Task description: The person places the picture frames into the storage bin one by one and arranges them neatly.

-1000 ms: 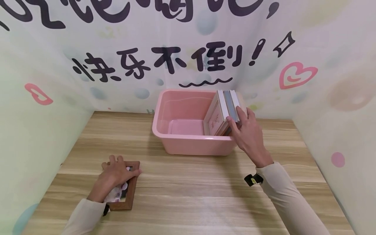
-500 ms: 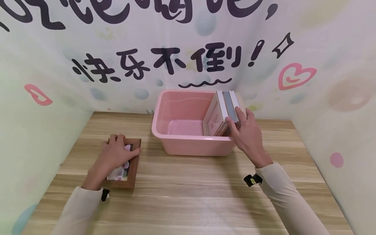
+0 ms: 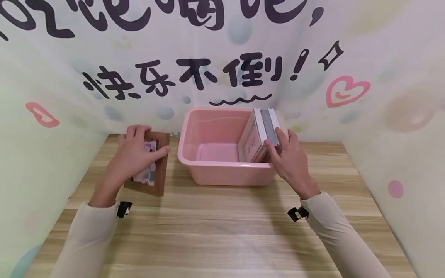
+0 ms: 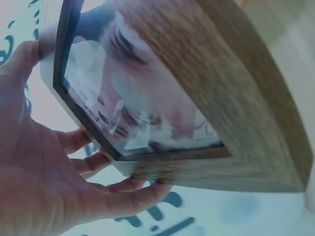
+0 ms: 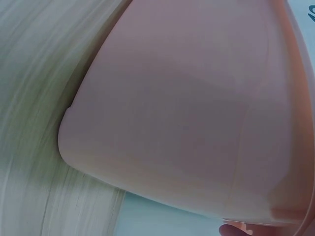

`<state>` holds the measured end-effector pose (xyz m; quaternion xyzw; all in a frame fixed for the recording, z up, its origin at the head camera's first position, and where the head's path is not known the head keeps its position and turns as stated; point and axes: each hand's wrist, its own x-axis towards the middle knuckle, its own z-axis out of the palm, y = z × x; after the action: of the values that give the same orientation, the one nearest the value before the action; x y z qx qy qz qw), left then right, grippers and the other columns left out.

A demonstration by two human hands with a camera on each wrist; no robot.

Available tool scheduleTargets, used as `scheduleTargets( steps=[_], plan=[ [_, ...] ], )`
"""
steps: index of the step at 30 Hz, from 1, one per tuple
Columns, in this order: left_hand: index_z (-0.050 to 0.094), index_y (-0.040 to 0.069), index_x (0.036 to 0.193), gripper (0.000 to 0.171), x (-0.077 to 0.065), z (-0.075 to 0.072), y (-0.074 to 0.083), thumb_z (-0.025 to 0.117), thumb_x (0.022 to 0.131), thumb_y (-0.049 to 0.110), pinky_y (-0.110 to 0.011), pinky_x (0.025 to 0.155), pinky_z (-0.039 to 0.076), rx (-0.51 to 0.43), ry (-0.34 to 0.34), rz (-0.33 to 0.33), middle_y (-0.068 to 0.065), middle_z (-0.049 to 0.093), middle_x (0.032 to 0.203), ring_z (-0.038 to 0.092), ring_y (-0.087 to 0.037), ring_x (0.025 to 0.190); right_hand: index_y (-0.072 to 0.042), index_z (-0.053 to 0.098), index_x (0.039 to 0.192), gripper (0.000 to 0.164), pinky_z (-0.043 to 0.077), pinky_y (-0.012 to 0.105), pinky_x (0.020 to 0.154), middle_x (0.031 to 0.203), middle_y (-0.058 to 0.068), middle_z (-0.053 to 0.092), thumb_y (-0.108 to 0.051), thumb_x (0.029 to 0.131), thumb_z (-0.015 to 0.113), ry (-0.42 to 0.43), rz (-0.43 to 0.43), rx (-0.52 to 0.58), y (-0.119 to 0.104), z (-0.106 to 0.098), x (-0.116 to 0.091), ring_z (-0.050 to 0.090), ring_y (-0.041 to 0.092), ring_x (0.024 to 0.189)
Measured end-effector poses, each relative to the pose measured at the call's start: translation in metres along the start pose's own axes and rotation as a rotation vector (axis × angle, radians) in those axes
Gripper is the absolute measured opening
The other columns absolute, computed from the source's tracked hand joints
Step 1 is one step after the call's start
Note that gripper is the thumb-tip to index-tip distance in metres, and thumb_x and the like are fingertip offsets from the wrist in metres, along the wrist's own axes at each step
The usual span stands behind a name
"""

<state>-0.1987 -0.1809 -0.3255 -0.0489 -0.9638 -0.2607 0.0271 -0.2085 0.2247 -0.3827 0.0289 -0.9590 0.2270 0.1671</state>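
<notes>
My left hand (image 3: pixel 126 162) grips a brown wooden picture frame (image 3: pixel 160 170) by its upper part, thumb on one side edge. The frame is raised off the table, tilted nearly upright, left of a pink plastic basin (image 3: pixel 231 174). In the left wrist view the fingers curl along the edge of the wooden frame (image 4: pixel 216 93), and its photo shows blurred. Several thin picture frames (image 3: pixel 261 127) lean together at the right end inside the basin. My right hand (image 3: pixel 292 160) holds their upper edges between thumb and fingers. The right wrist view shows mostly the basin's outer wall (image 5: pixel 177 108).
The wood-grain table (image 3: pixel 215 227) meets a printed backdrop (image 3: pixel 194 38) with dark lettering close behind the basin. Pale side walls stand left and right. The left part of the basin's floor (image 3: pixel 219 151) shows bare.
My left hand has lifted the wooden picture frame off the table, moving it away from me and tilting it up. The right hand stays on the frames in the basin.
</notes>
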Motion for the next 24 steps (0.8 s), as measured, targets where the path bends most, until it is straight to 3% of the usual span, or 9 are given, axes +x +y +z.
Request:
scheduleTargets(
  steps=[12,17,24],
  plan=[
    [0.037,0.01,0.146,0.086,0.031,-0.026,0.061,0.066,0.082,0.06,-0.064,0.097,0.036,-0.044,0.084,0.192,-0.015,0.027,0.152,0.022,-0.043,0.135,-0.013,0.039,0.152,0.071,0.049,0.063,0.086,0.148,0.028,0.037,-0.06,0.099,0.039,0.016,0.0,-0.007,0.001,0.001,0.0,0.054,0.047,0.11],
    [0.037,0.01,0.146,0.083,0.043,-0.028,0.079,0.067,0.083,0.055,-0.063,0.101,0.036,-0.044,0.099,0.297,-0.013,0.026,0.155,0.02,-0.04,0.138,-0.011,0.043,0.15,0.069,0.051,0.063,0.081,0.145,0.03,0.04,-0.057,0.099,0.044,0.049,-0.021,-0.01,0.001,-0.001,0.0,0.057,0.048,0.105],
    [0.038,0.014,0.147,0.082,0.063,-0.027,0.103,0.068,0.082,0.055,-0.061,0.104,0.036,-0.077,0.101,0.388,-0.007,0.024,0.157,0.022,-0.034,0.139,-0.012,0.042,0.15,0.069,0.051,0.064,0.081,0.146,0.03,0.039,-0.058,0.099,0.043,0.042,-0.017,-0.015,0.001,-0.001,0.0,0.058,0.049,0.107]
  ],
)
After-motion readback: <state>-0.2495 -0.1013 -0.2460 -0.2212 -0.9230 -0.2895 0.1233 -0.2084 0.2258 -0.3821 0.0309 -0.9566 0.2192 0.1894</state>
